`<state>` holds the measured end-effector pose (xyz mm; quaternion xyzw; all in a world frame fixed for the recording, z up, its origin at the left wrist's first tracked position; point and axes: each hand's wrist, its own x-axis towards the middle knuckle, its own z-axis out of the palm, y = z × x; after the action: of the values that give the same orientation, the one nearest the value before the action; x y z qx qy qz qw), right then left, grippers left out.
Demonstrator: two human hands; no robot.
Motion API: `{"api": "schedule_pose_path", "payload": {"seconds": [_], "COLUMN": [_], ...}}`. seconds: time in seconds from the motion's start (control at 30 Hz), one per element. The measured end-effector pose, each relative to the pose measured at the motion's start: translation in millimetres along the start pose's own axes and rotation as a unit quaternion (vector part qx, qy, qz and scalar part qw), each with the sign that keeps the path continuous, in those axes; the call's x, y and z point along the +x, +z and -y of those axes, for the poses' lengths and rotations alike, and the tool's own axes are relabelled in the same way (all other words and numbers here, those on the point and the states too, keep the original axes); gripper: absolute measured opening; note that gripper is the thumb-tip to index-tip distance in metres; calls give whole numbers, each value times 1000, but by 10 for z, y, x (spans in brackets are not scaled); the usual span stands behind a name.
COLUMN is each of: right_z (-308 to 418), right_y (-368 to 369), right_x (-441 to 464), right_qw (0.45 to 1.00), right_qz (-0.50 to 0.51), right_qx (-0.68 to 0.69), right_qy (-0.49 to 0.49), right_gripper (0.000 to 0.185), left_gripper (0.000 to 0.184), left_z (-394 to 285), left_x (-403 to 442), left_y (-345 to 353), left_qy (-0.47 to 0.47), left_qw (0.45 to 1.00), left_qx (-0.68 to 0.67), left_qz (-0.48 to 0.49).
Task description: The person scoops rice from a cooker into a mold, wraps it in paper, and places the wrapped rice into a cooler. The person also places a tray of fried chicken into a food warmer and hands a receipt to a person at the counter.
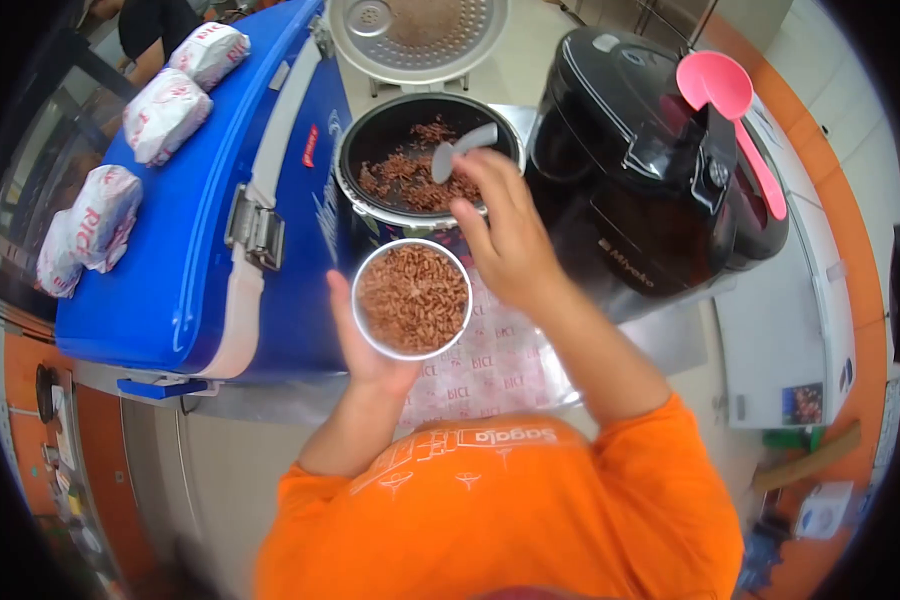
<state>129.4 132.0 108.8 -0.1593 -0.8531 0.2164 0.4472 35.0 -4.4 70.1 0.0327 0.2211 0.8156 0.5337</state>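
My left hand [370, 365] is wrapped round a white bowl [362, 318] filled nearly to the rim with brown, reddish rice [417, 300]. Just beyond it stands an open rice cooker [355, 190] with a dark inner pot, where clumps of the same rice [400, 172] lie on the bottom and side. A pale grey rice paddle [444, 160] rests in the pot. Over the pot's near right rim reaches my right hand [510, 230], fingers apart, its fingertips close to the paddle; whether they touch it I cannot make out.
The cooker's perforated lid [420, 40] stands raised behind. At left, a blue cooler box [200, 200] carries several paper-wrapped packets [168, 115]. A black closed rice cooker [620, 170] on the right has a pink ladle [720, 85] on top. Printed wrapping paper [480, 370] covers the near counter.
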Motion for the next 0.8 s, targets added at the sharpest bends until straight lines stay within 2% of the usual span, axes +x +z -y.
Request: {"api": "schedule_pose_path", "payload": {"seconds": [0.03, 0.07, 0.1, 0.13, 0.17, 0.2, 0.23, 0.27, 0.3, 0.33, 0.37, 0.4, 0.47, 0.5, 0.53, 0.57, 0.6, 0.67, 0.73, 0.8], "right_z": [18, 7, -152, -120, -69, -51, -158, -217, -230, -249, -285, -337, -511, -539, -583, -679, -696, -694, -683, -709], "right_y": [0, 91, 195, 122, 43, -28, -146, -349, -555, -751, -938, -1126, -1447, -1621, -1788, -1925, -1961, -2016, -1843, -1470], "right_x": [-254, -545, -900, -1125, -1327, -1505, -1717, -1903, -2028, -2138, -2295, -2477, -2861, -2940, -3004, -3116, -3131, -3040, -2866, -2665], "right_qw": [978, 883, 810, 810, 630, 403, 443, 428, 434, 442, 447, 451, 390, 407, 425, 463, 457, 489, 473, 477], "right_qz": [21, 5, 20, 16, 22, 25, -10, -3, -31, -55, -97, -141, -249, -256, -263, -208, -207, -179, -92, -8], "right_qx": [174, 398, 478, 470, 657, 799, 751, 765, 746, 726, 708, 687, 711, 684, 657, 670, 671, 648, 703, 712], "right_qy": [114, 249, 341, 352, 414, 446, 490, 481, 504, 524, 538, 552, 530, 548, 564, 542, 546, 555, 523, 515], "right_gripper": [33, 30, 38, 38, 43, 48, 54, 53, 53, 52, 52, 52, 53, 53, 53, 58, 58, 66, 73, 70], "left_gripper": [71, 69, 64, 64, 60, 56, 49, 47, 45, 36, 34, 31, 35, 35, 38, 41, 41, 49, 55, 57], "left_z": [58, 159, 273, 448, 651, 864, 1083, 1311, 1471, 1710, 1860, 2042, 2319, 2358, 2370, 2369, 2345, 2176, 1886, 1611], "left_x": [-17, -36, -34, -52, -67, -95, -126, -172, -152, -155, -208, -159, -133, -160, -188, -218, -285, -516, -730, -953], "left_y": [-22, -46, -90, -148, -223, -305, -364, -369, -434, -472, -344, -354, -282, -294, -319, -354, -416, -615, -898, -1102], "left_qy": [-1, -2, -12, -25, -25, -22, -17, -10, 122, 165, 112, 46, 2, -4, 152, 298, 291, -20, 56, 105], "left_qw": [1000, 1000, 1000, 1000, 997, 987, 964, 932, 793, 726, 724, 718, 626, 627, 469, 282, 281, 401, 373, 309], "left_qx": [-6, -16, -1, -7, 75, 156, 264, 358, 580, 654, 669, 671, 744, 746, 826, 858, 861, 869, 909, 945], "left_qz": [-1, -1, 15, 11, 13, 14, 27, 50, 139, 133, 124, 176, 234, 226, 274, 310, 308, 288, 177, 36]}}
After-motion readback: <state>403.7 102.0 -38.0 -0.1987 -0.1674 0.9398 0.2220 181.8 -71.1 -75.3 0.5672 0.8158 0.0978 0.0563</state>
